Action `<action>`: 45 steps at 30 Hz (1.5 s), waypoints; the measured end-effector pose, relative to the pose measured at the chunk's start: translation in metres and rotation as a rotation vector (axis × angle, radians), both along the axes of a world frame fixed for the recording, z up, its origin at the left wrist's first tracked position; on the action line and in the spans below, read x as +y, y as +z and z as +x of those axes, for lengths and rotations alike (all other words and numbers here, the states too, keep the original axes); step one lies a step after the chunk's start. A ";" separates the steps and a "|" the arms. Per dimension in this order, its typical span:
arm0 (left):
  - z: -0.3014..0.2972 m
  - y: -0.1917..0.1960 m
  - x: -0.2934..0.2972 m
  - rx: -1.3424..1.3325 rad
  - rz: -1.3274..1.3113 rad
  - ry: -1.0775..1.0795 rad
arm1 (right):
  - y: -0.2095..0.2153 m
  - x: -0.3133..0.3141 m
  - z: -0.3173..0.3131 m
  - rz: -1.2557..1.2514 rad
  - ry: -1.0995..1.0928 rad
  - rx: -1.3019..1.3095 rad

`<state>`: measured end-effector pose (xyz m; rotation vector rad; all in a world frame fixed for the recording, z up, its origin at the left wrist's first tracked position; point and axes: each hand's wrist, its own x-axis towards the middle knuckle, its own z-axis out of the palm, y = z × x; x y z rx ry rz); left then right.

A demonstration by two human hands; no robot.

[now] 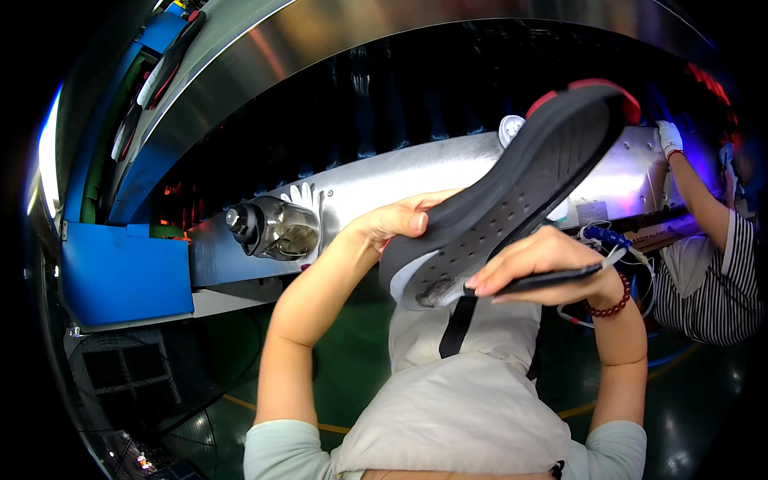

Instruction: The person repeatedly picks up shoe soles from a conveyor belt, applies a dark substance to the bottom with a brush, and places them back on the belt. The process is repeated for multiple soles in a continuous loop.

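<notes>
A dark grey shoe sole with a red-edged toe and a pale heel is held tilted over the metal ledge, its row of small holes facing me. My left hand grips its left edge, thumb on the rim. My right hand is closed around a slim black-handled tool, whose kind I cannot make out. The tool's tip is close to the heel, by a dark smudged patch; whether it touches is unclear. A dark red bead bracelet circles my right wrist.
On the metal ledge stand a clear bottle with a black cap and a white glove. Behind the sole is a white round object. A blue machine housing is left. A co-worker's gloved hand reaches in at right, near blue-fitted hoses.
</notes>
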<state>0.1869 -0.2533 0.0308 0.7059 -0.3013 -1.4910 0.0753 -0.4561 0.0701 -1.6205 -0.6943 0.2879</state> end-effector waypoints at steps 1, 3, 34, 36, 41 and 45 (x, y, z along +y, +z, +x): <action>0.000 -0.001 0.000 -0.027 0.017 -0.035 | 0.003 -0.001 0.000 -0.034 0.068 -0.040; -0.003 -0.003 0.000 0.042 0.038 -0.082 | 0.012 -0.015 0.000 -0.036 0.166 -0.039; -0.007 0.008 0.057 0.108 0.335 0.007 | 0.003 -0.055 -0.014 -0.082 -0.159 0.075; -0.006 0.018 0.052 0.067 0.304 -0.044 | -0.008 -0.056 -0.016 -0.107 -0.138 0.107; -0.001 0.008 0.063 -0.053 0.278 -0.074 | 0.003 -0.067 -0.013 -0.146 -0.074 0.052; -0.002 0.016 0.058 -0.101 0.299 -0.098 | -0.002 -0.082 -0.009 -0.213 -0.175 0.075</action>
